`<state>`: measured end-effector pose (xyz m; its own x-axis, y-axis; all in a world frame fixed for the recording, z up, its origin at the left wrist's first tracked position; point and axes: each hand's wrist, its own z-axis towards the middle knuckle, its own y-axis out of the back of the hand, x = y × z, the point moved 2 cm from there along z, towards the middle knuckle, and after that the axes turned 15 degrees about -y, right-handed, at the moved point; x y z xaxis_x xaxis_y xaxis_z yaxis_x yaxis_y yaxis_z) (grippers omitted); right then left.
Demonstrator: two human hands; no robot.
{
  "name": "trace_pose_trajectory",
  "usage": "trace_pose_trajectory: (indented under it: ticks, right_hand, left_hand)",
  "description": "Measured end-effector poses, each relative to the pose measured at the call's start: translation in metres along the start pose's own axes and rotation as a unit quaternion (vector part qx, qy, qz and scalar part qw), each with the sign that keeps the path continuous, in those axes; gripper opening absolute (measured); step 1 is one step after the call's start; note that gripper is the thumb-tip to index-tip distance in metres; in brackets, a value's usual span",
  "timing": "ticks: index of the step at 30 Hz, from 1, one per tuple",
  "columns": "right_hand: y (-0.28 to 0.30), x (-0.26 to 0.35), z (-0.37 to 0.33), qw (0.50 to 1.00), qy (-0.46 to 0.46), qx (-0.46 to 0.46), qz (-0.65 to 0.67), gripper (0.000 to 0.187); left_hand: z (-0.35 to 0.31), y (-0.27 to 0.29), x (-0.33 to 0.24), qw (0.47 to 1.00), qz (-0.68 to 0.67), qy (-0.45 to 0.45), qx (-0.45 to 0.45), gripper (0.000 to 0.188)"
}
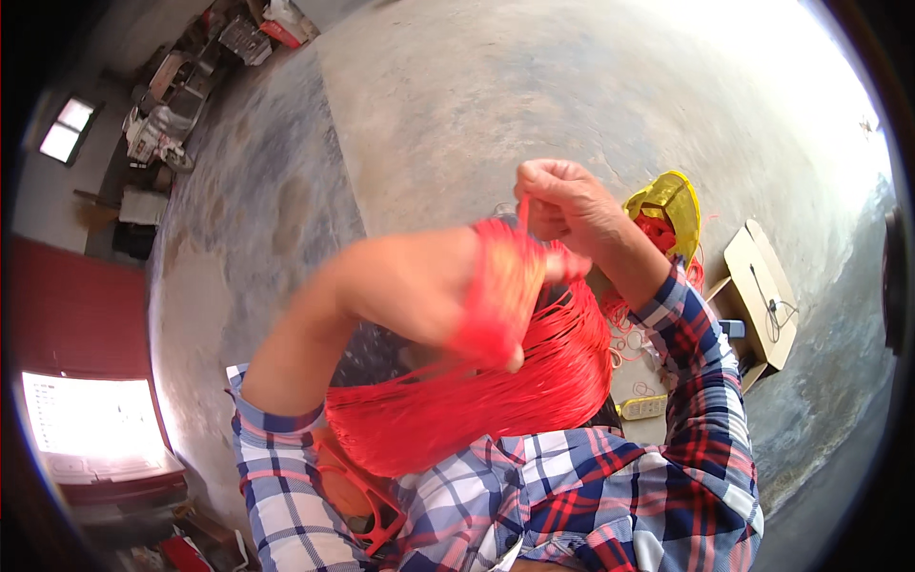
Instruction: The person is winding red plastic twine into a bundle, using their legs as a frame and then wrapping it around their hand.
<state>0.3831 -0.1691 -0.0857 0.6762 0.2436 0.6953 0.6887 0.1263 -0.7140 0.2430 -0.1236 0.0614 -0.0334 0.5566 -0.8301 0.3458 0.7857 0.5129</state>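
Note:
A coil of red cord (496, 296) is wound around my left hand (415, 286), which is blurred by motion. One fingertip shows past the coil's lower edge, and another pokes out at its right. Just above and to the right, my right hand (560, 195) is closed in a pinch on a strand of the cord, which runs down taut to the coil. Beneath both hands a thick hank of loose red cord (477, 405) spreads across my lap, its strands running side by side.
To the right stands a yellow container (688, 205) with red material inside. Beyond it are an open cardboard box (762, 286) with a dark cable and a yellow power strip (643, 408). An orange-red frame (381, 520) sits by my left side. Piled goods (162, 133) line the far-left wall.

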Motion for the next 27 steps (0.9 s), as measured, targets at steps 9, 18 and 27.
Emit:
trace_pose_trajectory:
  ticks: [9,18,27]
  right_hand:
    - [-0.107,-0.019,0.085,0.983,-0.107,0.113,-0.092,0.034]
    - [-0.134,-0.075,0.211,0.984,-0.124,0.128,-0.026,0.038]
    - [-0.105,-0.03,0.223,0.976,-0.057,0.107,-0.183,0.041]
  left_hand:
    - [-0.135,0.029,0.058,0.736,0.599,0.166,-0.269,0.054]
    - [-0.244,-0.002,0.048,0.824,-0.263,-0.077,-0.495,0.053]
    - [-0.224,-0.013,0.114,0.912,0.174,0.322,-0.188,0.053]
